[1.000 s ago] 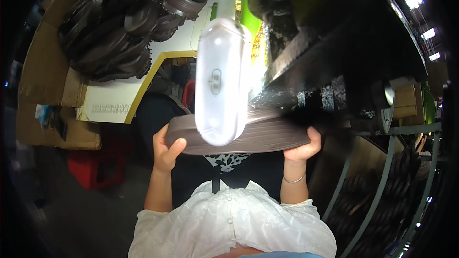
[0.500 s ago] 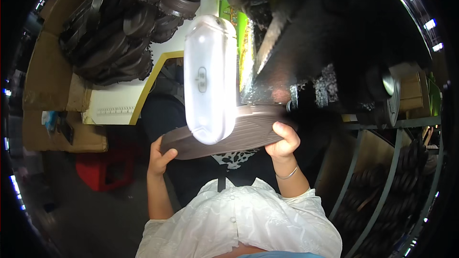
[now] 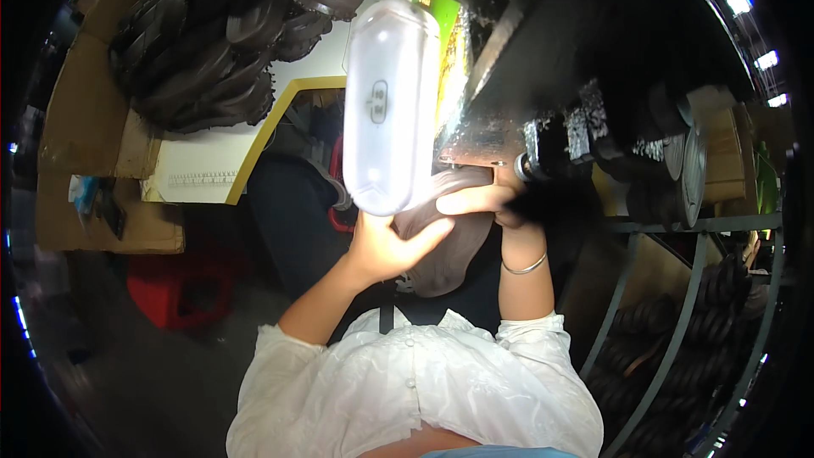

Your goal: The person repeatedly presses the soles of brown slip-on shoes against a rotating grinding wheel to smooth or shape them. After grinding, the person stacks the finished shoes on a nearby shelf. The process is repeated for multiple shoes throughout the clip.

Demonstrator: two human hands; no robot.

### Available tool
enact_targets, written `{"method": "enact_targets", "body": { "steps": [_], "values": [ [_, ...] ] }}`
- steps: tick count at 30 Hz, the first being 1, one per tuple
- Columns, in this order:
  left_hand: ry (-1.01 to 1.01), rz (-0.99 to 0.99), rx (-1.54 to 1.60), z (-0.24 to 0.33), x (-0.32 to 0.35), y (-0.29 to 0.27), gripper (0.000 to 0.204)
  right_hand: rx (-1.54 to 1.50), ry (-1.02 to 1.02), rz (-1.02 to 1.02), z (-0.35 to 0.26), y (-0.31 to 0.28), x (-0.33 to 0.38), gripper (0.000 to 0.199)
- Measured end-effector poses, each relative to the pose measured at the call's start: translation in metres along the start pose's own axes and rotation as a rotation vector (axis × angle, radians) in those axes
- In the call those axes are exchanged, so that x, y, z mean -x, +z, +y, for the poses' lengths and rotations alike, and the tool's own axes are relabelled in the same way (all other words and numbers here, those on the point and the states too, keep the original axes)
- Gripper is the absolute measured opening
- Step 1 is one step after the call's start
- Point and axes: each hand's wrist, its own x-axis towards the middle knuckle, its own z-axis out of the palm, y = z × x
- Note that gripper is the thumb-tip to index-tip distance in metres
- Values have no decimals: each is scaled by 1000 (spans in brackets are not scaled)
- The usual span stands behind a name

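Observation:
A dark brown rubber shoe sole (image 3: 449,259) stands turned on end at the metal edge of a black machine (image 3: 593,42). My left hand (image 3: 381,250) grips its left side, thumb across the near face and fingers partly hidden behind the lamp. My right hand (image 3: 487,202), wearing a bracelet at the wrist, holds its upper right part close under the machine, with thumb stretched over the surface. A bright white lamp (image 3: 390,110) hangs in front and covers part of the sole.
Dark ragged-edged soles (image 3: 203,51) are heaped on a white, yellow-edged table (image 3: 195,165) at the upper left, beside cardboard (image 3: 110,225). A red stool (image 3: 182,293) stands below. On the right, a metal-framed rack (image 3: 678,322) holds several dark soles.
The sole has swung from lying nearly crosswise to upright and shifted right, under the machine's edge. My left hand has moved right and up; my right hand has risen toward the machine.

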Motion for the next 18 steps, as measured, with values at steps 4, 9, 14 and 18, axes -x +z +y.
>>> {"method": "enact_targets", "body": {
  "steps": [4, 9, 14, 18],
  "values": [
    [-79, -3, 32, 33, -28, 8, 17, -636, 195, 212, 30, 4, 26, 53],
    [-191, 155, 188, 15, -6, 15, 19, -128, 533, -297, 68, 0, 115, 62],
    [-268, 116, 203, 7, 11, 11, 18, -75, 880, -197, 56, -97, 181, 48],
    [-214, 101, 181, 3, 16, 16, 20, -316, 195, 741, 44, -125, 191, 44]
  ]
}}
